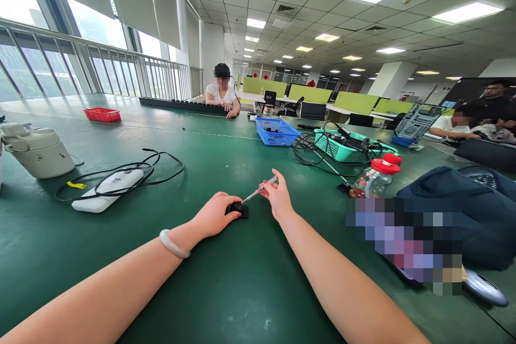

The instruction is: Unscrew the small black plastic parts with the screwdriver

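Note:
My left hand grips a small black rectangular piece and holds it down on the green table, thumb along its near side and fingers over its far side. What kind of part it is I cannot make out. In my right hand is a slim screwdriver with a clear handle, pinched between thumb and fingers. It slants down to the left, and its tip meets the top of the black piece or hovers just over it; I cannot tell which.
On the left lie a white power bank with a black cable, a cream bottle and a red tray. Ahead stand a blue basket and a cable-filled green basket. A red-lidded jar and dark bag sit right. People sit beyond.

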`<action>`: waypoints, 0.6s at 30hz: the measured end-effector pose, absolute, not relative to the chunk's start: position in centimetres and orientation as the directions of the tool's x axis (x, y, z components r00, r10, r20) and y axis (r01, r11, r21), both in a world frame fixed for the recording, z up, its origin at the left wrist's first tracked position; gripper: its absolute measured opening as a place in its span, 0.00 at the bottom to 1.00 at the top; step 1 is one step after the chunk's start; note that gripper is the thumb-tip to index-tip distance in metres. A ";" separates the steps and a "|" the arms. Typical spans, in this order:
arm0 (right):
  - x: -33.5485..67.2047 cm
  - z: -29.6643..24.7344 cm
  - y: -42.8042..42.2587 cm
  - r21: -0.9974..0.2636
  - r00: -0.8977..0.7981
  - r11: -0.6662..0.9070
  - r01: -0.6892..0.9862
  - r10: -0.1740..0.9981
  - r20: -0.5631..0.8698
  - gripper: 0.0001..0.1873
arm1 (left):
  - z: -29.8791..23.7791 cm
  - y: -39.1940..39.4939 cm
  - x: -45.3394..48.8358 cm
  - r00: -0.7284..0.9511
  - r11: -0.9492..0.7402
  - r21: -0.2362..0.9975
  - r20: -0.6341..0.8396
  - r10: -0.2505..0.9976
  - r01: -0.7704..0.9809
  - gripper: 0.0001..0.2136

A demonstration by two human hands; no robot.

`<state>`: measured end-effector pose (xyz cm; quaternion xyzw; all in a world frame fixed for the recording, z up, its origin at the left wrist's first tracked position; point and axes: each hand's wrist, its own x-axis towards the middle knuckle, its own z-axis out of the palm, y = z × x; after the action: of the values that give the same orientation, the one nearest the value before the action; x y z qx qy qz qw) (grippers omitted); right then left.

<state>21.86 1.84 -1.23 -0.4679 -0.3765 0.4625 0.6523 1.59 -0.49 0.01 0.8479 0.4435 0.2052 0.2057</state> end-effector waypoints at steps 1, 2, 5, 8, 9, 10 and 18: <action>21.8 -1.1 1.8 -0.959 0.292 0.159 -0.233 0.952 0.087 0.34 | 0.0 -0.5 1.6 0.523 -0.522 0.533 0.165 0.836 0.666 0.17; 21.7 -1.0 1.7 -0.960 0.295 0.189 -0.207 0.947 0.123 0.33 | 0.0 -0.5 1.6 0.522 -0.521 0.535 0.165 0.837 0.666 0.17; 21.5 -0.4 1.3 -0.943 0.279 0.316 -0.107 0.919 0.277 0.30 | 0.0 -0.6 1.6 0.518 -0.519 0.534 0.167 0.839 0.667 0.17; 21.2 0.3 0.4 -0.898 0.215 0.440 -0.012 0.878 0.428 0.28 | 0.2 -0.7 1.7 0.513 -0.511 0.537 0.162 0.843 0.671 0.17; 21.1 0.5 0.1 -0.880 0.187 0.475 0.017 0.863 0.470 0.27 | 0.2 -0.7 1.7 0.512 -0.509 0.539 0.161 0.844 0.671 0.18; 21.0 0.7 -0.2 -0.861 0.158 0.507 0.048 0.847 0.508 0.26 | 0.3 -0.8 1.7 0.512 -0.509 0.540 0.160 0.844 0.670 0.17; 20.4 1.4 -1.0 -0.814 0.068 0.562 0.147 0.816 0.575 0.25 | 0.3 -0.8 1.6 0.503 -0.499 0.546 0.157 0.850 0.673 0.18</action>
<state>20.38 -1.05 1.37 -0.3834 -0.6276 0.2688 0.6220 1.65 -0.79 0.34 0.8405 0.4530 0.2078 0.2127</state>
